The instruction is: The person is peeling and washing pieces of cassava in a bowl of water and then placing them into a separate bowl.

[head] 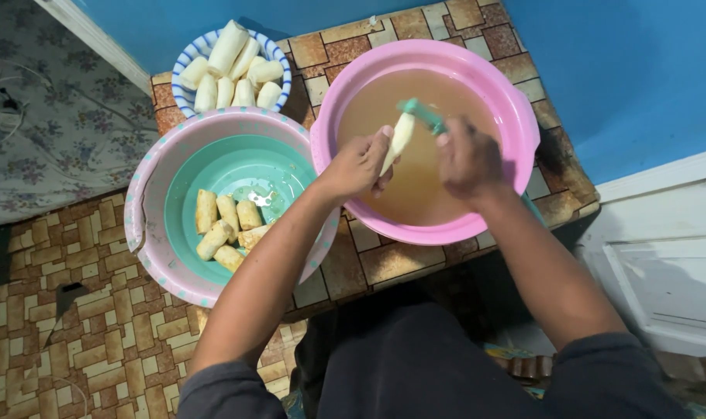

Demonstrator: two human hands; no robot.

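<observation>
My left hand (358, 163) holds a pale peeled root piece (400, 138) upright over the pink basin (523, 116) of murky brown water. My right hand (467, 159) grips a green-handled peeler (421, 113) whose head touches the top of that piece. To the left, a teal bowl (229, 167) sits inside a light pink speckled basin (147, 225) and holds several yellowish cut pieces (225, 225) in a little water. Behind it, a blue-and-white striped bowl (279, 66) is heaped with several white peeled pieces (233, 70).
The basins rest on a low surface covered in brown brick-patterned vinyl (384, 260). A blue wall (632, 62) stands behind. A white panelled door (663, 264) is at the right. Floral floor covering (58, 116) lies at the left. My dark-clothed lap fills the bottom.
</observation>
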